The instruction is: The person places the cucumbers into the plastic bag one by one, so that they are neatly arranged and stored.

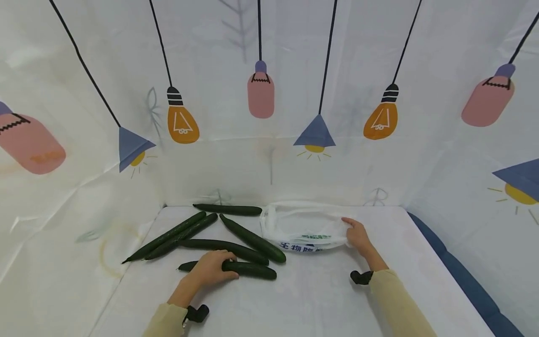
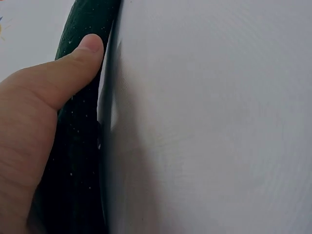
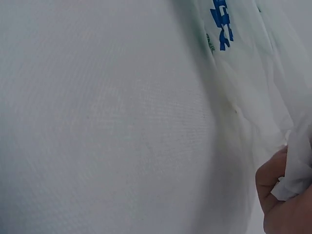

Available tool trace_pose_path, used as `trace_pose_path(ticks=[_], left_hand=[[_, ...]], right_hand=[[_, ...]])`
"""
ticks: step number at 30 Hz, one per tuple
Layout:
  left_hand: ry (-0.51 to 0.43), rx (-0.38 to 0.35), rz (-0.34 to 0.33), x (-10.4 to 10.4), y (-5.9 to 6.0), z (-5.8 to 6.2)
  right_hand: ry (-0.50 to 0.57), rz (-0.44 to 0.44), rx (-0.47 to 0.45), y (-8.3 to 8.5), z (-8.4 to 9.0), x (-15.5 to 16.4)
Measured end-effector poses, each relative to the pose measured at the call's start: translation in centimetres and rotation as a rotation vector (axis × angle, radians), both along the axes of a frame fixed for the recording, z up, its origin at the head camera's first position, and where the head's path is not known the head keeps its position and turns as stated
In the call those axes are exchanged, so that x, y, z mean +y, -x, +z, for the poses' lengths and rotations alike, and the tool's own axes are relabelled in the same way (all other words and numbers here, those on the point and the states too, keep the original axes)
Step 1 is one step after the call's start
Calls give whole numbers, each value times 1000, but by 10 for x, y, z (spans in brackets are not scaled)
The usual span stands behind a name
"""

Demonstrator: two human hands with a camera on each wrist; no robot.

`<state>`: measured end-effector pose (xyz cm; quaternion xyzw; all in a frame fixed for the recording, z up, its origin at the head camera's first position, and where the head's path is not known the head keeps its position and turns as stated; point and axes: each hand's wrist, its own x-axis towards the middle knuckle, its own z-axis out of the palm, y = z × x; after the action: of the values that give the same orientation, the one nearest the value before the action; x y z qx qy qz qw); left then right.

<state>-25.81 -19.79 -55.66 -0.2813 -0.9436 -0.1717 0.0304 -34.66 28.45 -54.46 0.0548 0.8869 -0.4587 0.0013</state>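
My left hand (image 1: 210,268) grips the nearest dark green cucumber (image 1: 255,270) around its middle, with the cucumber lying crosswise on the white table. In the left wrist view the thumb (image 2: 80,61) presses along its side, while the other fingers are hidden. A white plastic bag (image 1: 305,224) with blue and green print lies to the right of the cucumbers. At the bag's right end, my right hand (image 1: 359,238) pinches the plastic with its index finger extended. Bunched plastic (image 3: 298,165) shows between the thumb and fingers in the right wrist view.
Several more cucumbers lie about: one curved (image 1: 227,246) just behind the gripped one, one slanting (image 1: 252,238) beside the bag, a pair (image 1: 177,236) at left, one (image 1: 229,209) at the back edge. A white curtain with printed lamps surrounds the table (image 1: 294,299).
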Motion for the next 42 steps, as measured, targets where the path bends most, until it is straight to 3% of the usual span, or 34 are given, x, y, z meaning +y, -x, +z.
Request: trace_pose_path(ticks=[4,9,17,22,32,37,42], left_hand=[[-17,-39,-9,0,-3,4],[-35,-23,-18,-1,-6,9],[-168,-45,-41,-1,-9,15],[-222,-57,-84,5,-8,27],[-198,-50,-114,29,8,53],[-196,-8,-138,38,19,59],[-202,-15,-151,48,30,66]], right_hand=[[-100,19,6,1,2,-3],[-258,111,9,1,1,-5],[-333,155,53,3,-4,-7],[-344,183,64,4,-6,-7],[-371,194,47,4,-4,0],[-379,197,58,2,-3,-1],[-387,199,70,1,-3,-6]])
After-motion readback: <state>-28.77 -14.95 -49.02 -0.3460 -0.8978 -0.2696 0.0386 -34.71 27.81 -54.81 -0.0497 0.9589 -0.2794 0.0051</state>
